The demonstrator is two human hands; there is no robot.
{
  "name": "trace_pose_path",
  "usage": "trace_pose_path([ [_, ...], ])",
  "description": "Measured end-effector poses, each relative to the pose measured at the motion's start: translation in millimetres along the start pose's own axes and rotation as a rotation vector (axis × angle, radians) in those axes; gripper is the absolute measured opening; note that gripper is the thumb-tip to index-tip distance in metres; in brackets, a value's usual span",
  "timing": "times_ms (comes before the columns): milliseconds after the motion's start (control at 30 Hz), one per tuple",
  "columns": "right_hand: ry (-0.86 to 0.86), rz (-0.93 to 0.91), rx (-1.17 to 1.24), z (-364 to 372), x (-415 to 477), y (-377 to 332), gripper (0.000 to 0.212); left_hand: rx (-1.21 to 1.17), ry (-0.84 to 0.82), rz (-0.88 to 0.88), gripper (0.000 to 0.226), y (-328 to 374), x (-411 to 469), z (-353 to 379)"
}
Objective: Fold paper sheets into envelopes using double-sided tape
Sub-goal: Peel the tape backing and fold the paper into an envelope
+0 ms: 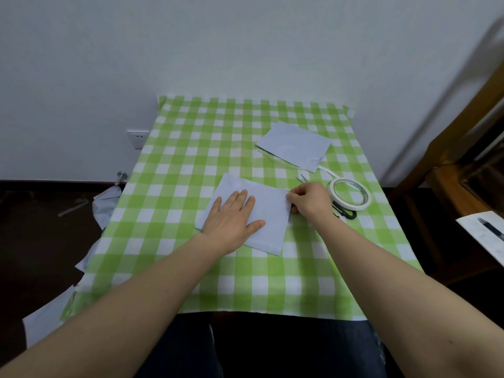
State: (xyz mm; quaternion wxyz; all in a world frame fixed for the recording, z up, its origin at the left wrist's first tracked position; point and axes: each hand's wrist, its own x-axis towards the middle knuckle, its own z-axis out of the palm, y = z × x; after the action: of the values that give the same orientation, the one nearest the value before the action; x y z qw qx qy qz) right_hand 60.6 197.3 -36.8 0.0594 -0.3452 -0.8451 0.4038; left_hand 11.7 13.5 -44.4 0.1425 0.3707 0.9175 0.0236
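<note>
A pale blue folded paper sheet (268, 214) lies in the middle of the green checked table (191, 165). My left hand (231, 216) lies flat on it with straight fingers, pressing it down. My right hand (308, 199) has curled fingers at the sheet's right edge and pinches that edge. A roll of white double-sided tape (350, 194) lies just right of my right hand, with a loose strip trailing back from it. Farther back lies a second folded pale blue sheet (294, 145).
Scissors (345, 212) with black handles lie under my right wrist, their tips showing beyond the hand. Pale paper scraps (105, 205) hang off the table's left side. Wooden furniture (463, 159) and a sheet with a pen (488, 233) stand at the right.
</note>
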Motion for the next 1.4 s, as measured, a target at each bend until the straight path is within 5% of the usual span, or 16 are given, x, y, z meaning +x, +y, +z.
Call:
trace_pose_path([
  [933,0.061,0.109,-0.202,5.8,0.7,-7.9,0.009,-0.046,-0.044,-0.052,0.074,0.0,-0.9,9.3],
  [1033,0.083,0.118,-0.166,0.0,-0.3,-5.0,0.034,-0.057,-0.052,-0.054,0.075,0.4,-1.0,8.6],
  [1200,0.138,-0.22,-0.226,7.3,-17.8,-10.6,0.034,-0.046,0.075,-0.049,0.067,3.5,4.3,-0.9],
  [1400,-0.14,-0.43,-0.409,30.0,-32.0,-10.8,0.046,0.036,0.108,0.086,0.05,7.9,18.1,-4.0],
])
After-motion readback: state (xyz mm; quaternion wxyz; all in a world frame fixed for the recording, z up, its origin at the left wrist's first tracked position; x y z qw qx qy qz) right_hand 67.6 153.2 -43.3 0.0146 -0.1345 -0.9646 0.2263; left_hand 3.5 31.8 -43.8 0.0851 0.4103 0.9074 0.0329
